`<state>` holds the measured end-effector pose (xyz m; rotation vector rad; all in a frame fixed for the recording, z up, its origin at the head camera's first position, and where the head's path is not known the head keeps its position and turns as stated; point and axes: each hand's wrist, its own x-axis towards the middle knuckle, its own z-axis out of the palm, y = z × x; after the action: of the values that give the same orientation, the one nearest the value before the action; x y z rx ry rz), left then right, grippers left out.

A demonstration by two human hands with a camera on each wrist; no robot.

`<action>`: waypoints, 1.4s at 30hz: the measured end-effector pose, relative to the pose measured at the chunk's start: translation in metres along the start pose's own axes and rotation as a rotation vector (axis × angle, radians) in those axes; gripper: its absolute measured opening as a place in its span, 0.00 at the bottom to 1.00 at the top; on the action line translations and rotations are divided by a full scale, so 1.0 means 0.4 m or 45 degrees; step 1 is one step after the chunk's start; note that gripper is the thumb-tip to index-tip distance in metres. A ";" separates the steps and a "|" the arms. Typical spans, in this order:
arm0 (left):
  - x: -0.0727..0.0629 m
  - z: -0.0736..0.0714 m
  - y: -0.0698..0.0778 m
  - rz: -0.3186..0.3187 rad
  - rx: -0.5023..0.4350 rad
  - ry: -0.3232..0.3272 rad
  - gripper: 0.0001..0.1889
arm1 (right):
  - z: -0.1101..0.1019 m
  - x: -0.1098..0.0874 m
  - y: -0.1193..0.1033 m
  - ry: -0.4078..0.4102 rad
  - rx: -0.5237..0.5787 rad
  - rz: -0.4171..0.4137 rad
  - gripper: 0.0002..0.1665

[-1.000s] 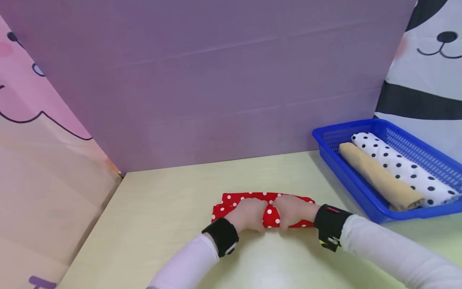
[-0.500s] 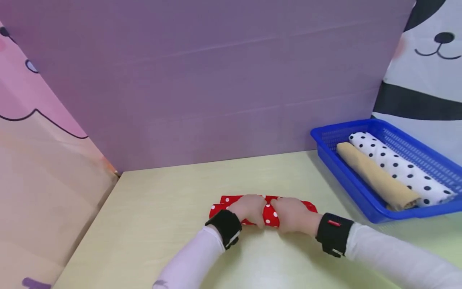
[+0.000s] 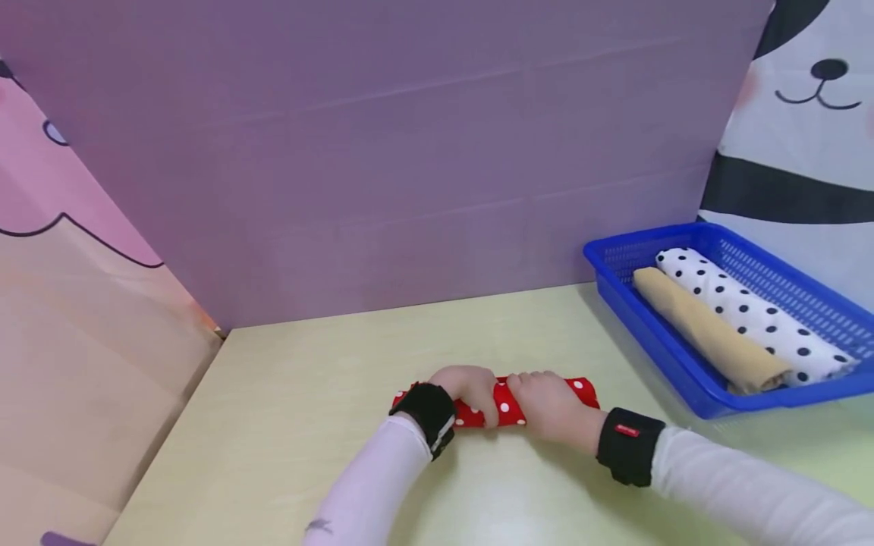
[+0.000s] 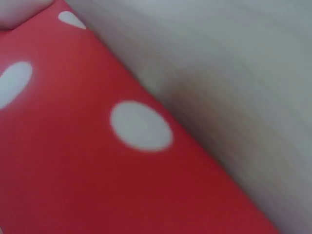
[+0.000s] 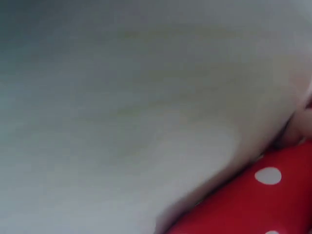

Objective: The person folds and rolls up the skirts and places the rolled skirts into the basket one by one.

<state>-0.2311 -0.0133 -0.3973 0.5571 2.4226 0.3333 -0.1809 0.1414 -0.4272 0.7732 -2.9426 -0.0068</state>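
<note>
A red cloth with white dots (image 3: 507,407), rolled into a narrow bundle, lies crosswise on the pale table (image 3: 293,440). My left hand (image 3: 471,385) grips its left half, thumb at the near side and the other fingers going over the back. Close beside it, my right hand (image 3: 551,402) holds the right half, fingers bent over the top of the roll. In the left wrist view the dotted red cloth (image 4: 92,156) fills the lower left, smooth and taut. The right wrist view has part of the red cloth (image 5: 248,204) in its lower right corner, under fingertips.
A blue plastic basket (image 3: 649,236) stands at the right of the table. Inside lie a beige rolled cloth (image 3: 710,327) and a white roll with black dots (image 3: 751,311). A purple wall covering (image 3: 382,174) rises behind the table.
The red cloth has become a narrower roll, its flat far part drawn in toward the hands. My right hand has shifted its fingers onto the top of the roll.
</note>
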 end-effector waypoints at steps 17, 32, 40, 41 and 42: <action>-0.021 0.075 -0.006 0.235 0.437 0.509 0.23 | -0.060 0.052 0.054 -0.595 0.694 0.198 0.29; -0.010 0.011 -0.012 0.048 0.071 0.186 0.19 | -0.017 0.021 -0.009 -0.041 0.110 -0.009 0.34; -0.013 0.036 -0.018 0.161 0.302 0.335 0.21 | -0.030 0.044 0.014 -0.164 0.197 -0.047 0.29; -0.014 0.039 -0.018 0.183 0.341 0.361 0.22 | -0.033 0.048 0.018 -0.191 0.243 -0.048 0.28; -0.016 0.041 -0.018 0.201 0.366 0.379 0.22 | -0.036 0.051 0.022 -0.227 0.295 -0.047 0.27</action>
<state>-0.2183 -0.0212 -0.4093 0.8824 2.7424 0.1387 -0.2014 0.1394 -0.4107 0.8998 -3.1355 0.2814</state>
